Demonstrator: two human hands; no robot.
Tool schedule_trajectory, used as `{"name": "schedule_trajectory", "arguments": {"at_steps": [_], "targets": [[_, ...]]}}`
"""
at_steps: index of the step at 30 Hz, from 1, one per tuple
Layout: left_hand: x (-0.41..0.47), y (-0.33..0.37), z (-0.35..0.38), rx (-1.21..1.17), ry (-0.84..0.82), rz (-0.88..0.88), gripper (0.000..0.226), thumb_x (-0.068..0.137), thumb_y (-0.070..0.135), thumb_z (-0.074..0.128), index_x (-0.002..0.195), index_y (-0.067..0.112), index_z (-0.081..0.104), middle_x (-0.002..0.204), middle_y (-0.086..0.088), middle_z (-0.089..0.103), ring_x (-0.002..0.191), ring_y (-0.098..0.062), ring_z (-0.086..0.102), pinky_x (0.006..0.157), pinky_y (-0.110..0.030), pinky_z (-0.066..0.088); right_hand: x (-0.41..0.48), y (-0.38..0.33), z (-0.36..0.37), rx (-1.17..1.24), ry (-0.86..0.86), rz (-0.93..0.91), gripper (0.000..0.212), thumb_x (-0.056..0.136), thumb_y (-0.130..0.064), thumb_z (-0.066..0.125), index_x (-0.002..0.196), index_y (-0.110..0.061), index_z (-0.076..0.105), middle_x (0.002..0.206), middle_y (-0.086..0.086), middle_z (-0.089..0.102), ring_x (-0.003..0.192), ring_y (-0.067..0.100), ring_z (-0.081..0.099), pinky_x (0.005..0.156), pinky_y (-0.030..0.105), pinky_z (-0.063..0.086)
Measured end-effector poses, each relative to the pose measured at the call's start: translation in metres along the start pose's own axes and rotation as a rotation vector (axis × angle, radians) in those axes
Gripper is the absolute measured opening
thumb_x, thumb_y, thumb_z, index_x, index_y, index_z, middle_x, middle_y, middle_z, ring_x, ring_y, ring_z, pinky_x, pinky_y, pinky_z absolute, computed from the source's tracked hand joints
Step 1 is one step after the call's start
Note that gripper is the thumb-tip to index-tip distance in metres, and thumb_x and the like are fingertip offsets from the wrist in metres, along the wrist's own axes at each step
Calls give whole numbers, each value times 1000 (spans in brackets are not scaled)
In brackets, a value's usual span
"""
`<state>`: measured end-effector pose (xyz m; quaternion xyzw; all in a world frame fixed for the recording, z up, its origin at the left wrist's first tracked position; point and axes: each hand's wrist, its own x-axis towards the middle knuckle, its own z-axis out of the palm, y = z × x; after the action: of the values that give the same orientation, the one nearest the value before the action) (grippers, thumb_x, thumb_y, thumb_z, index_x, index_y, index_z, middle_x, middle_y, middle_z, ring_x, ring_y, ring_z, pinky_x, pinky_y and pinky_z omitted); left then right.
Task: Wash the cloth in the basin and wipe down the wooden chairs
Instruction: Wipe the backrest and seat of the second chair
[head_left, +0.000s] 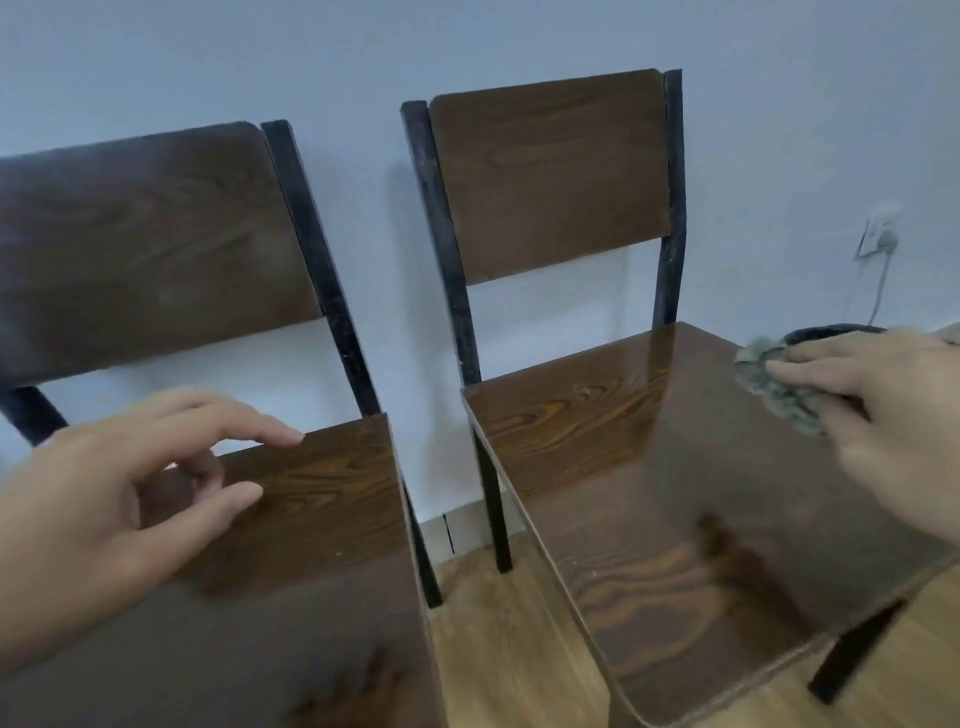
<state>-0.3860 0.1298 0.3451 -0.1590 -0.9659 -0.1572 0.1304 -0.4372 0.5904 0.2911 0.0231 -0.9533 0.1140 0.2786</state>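
Observation:
Two dark wooden chairs with black metal frames stand side by side against the wall. My right hand presses a crumpled grey-green cloth onto the far right part of the right chair's seat, which looks wet and glossy. Over the left chair's seat my left hand hovers with its fingers spread and holds nothing. The basin is hidden, unless it is the dark rim behind my right hand.
A pale wall stands behind the chairs. A wall socket with a plug and hanging cable is at the right. A dark round rim shows behind my right hand. Wooden floor runs in the narrow gap between the chairs.

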Motion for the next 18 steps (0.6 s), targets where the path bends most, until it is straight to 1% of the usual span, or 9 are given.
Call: {"name": "schedule_trajectory", "arguments": {"at_steps": [3, 5, 6, 8, 10, 11, 13, 15, 18], "targets": [[-38, -27, -35, 20, 46, -99, 34, 86, 61, 59, 117, 50, 69, 99, 18, 65, 61, -9, 62, 45, -18, 48, -6, -105, -15, 34, -48, -130, 38, 72, 8, 74, 103, -15, 79, 104, 1, 75, 90, 30, 62, 79, 37, 51], [-69, -41, -57, 6, 102, -192, 34, 83, 54, 62, 115, 47, 71, 98, 16, 66, 63, -10, 64, 46, -20, 52, -14, -157, -15, 185, -82, -203, 42, 70, 10, 77, 103, -16, 79, 103, -1, 75, 88, 23, 59, 78, 18, 40], [-84, -47, -68, -1, 131, -235, 34, 83, 51, 62, 114, 45, 73, 95, 15, 67, 63, -10, 65, 47, -23, 54, -15, -181, -14, 239, -146, -241, 43, 73, 8, 74, 106, -18, 78, 107, -4, 74, 92, 22, 58, 79, 13, 35], [-116, -59, -85, -5, 172, -300, 33, 82, 52, 68, 113, 42, 74, 91, 15, 68, 59, -7, 63, 46, -25, 54, -17, -230, -10, 337, -237, -357, 43, 88, -4, 63, 123, -27, 70, 124, -12, 67, 108, 17, 52, 84, 14, 36], [-149, -69, -101, -20, 214, -361, 37, 81, 62, 69, 112, 43, 73, 88, 17, 68, 56, -4, 61, 46, -24, 53, -22, -274, -5, 396, -284, -472, 45, 98, -15, 52, 137, -36, 56, 137, -19, 54, 121, 8, 42, 100, 17, 33], [-165, -75, -108, -18, 234, -387, 34, 83, 61, 71, 112, 44, 73, 88, 16, 68, 56, -4, 60, 46, -24, 53, -25, -297, -5, 416, -320, -482, 46, 99, -17, 49, 139, -39, 51, 141, -22, 49, 125, 6, 39, 104, 17, 30], [-199, -88, -122, -3, 258, -453, 26, 87, 40, 77, 112, 44, 73, 89, 15, 68, 60, -6, 62, 48, -25, 54, -36, -337, -4, 467, -353, -506, 47, 99, -18, 49, 140, -42, 49, 141, -26, 46, 127, 4, 35, 104, 17, 31], [-232, -96, -136, 19, 255, -516, 34, 84, 54, 74, 115, 43, 72, 91, 15, 68, 65, -9, 64, 48, -24, 54, -49, -374, -4, 484, -381, -568, 48, 99, -18, 49, 140, -43, 49, 139, -29, 46, 125, 3, 35, 99, 14, 30], [-290, -106, -150, 14, 265, -573, 48, 78, 68, 66, 117, 41, 73, 91, 10, 66, 69, -10, 62, 49, -23, 51, -67, -427, -3, 488, -421, -678, 48, 100, -19, 48, 142, -42, 46, 144, -26, 43, 129, 6, 35, 104, 15, 27]]}}
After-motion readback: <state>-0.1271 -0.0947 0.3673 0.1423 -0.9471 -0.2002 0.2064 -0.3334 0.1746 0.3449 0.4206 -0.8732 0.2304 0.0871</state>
